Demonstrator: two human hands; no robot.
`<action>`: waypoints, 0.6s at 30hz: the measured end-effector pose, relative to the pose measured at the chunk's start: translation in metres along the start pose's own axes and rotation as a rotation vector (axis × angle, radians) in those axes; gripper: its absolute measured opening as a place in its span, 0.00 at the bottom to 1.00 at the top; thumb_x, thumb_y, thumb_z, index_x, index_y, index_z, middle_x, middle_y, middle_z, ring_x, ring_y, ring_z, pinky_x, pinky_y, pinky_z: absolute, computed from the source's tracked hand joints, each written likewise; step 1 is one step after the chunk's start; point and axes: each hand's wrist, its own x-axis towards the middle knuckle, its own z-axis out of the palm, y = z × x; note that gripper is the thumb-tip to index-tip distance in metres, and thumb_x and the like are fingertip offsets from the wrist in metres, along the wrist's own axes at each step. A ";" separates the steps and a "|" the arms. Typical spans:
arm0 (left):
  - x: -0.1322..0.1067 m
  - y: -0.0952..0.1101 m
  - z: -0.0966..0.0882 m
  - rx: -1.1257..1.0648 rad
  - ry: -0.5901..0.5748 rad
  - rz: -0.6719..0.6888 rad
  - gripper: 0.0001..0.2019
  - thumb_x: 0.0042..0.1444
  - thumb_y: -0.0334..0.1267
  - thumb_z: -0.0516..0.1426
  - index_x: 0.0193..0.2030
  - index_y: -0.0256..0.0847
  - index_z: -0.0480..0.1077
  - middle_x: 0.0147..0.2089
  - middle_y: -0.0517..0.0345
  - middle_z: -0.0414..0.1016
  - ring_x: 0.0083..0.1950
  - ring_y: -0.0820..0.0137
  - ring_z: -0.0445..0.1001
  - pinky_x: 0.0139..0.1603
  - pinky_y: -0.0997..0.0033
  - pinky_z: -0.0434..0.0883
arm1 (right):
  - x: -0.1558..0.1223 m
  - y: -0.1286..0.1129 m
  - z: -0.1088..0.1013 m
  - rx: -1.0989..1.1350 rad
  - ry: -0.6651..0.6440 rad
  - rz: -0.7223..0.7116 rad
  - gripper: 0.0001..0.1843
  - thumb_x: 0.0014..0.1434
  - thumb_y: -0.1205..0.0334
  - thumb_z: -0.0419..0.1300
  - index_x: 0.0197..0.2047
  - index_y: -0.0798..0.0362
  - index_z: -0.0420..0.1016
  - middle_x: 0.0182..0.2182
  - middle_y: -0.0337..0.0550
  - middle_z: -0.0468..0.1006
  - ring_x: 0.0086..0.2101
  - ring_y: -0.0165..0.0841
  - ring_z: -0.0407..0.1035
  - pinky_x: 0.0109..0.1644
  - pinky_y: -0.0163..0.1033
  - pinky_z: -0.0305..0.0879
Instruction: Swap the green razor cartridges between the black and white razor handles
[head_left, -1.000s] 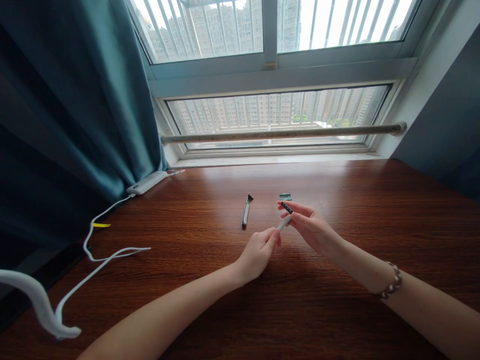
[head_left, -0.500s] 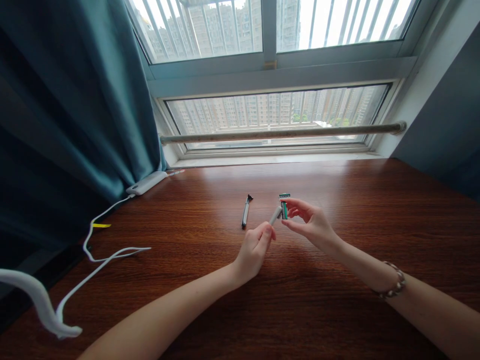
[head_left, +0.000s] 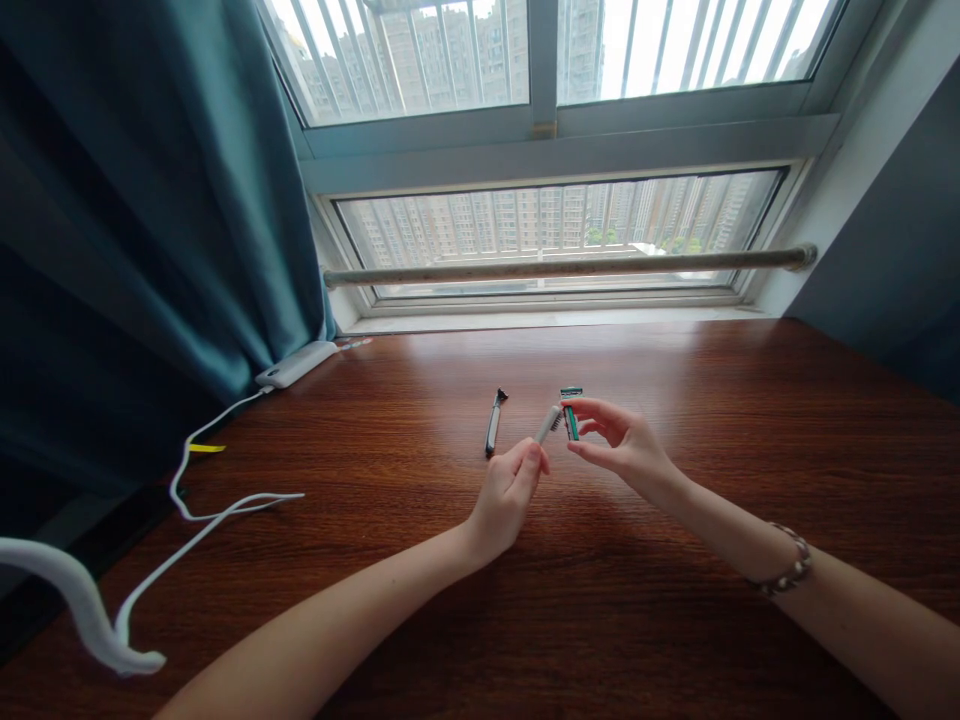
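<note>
My left hand [head_left: 510, 495] is closed on the handle of a small pale brush [head_left: 549, 424], its dark bristles facing right. Between the thumb and fingertips of my right hand [head_left: 619, 440] is a razor head [head_left: 572, 423], dark with a green strip, held upright. The bristles are close beside the razor head, with a narrow gap between them. Just beyond my right fingertips lies another green-and-dark razor head [head_left: 571, 392] on the table. To the left of the brush rests a razor handle [head_left: 493, 428], grey and black, lying lengthwise.
The brown wooden table [head_left: 390, 600] reaches to the window. A white power strip [head_left: 298, 365] lies by the blue curtain [head_left: 187, 200], its white cable [head_left: 176, 490] looping down the left side. A yellow tag [head_left: 206, 449] is near the cable. A metal rail [head_left: 570, 268] crosses the window.
The brush has moved slightly left, away from the razor head. The razor head has tilted a little in my right fingers. The razor handle on the table stays put.
</note>
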 end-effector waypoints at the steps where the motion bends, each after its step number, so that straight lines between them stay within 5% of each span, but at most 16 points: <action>1: 0.001 0.000 -0.001 0.011 -0.006 0.007 0.19 0.60 0.48 0.40 0.28 0.37 0.60 0.18 0.65 0.49 0.20 0.77 0.50 0.22 0.76 0.51 | 0.000 0.000 0.000 -0.031 -0.010 -0.013 0.23 0.45 0.62 0.65 0.47 0.48 0.70 0.43 0.44 0.72 0.40 0.36 0.66 0.44 0.44 0.63; 18: 0.005 0.006 -0.006 0.222 -0.013 0.057 0.18 0.59 0.47 0.42 0.26 0.37 0.61 0.19 0.65 0.51 0.22 0.76 0.52 0.25 0.75 0.51 | -0.003 0.003 -0.004 -0.110 -0.008 -0.014 0.24 0.46 0.61 0.64 0.49 0.48 0.69 0.43 0.43 0.73 0.37 0.34 0.66 0.45 0.45 0.64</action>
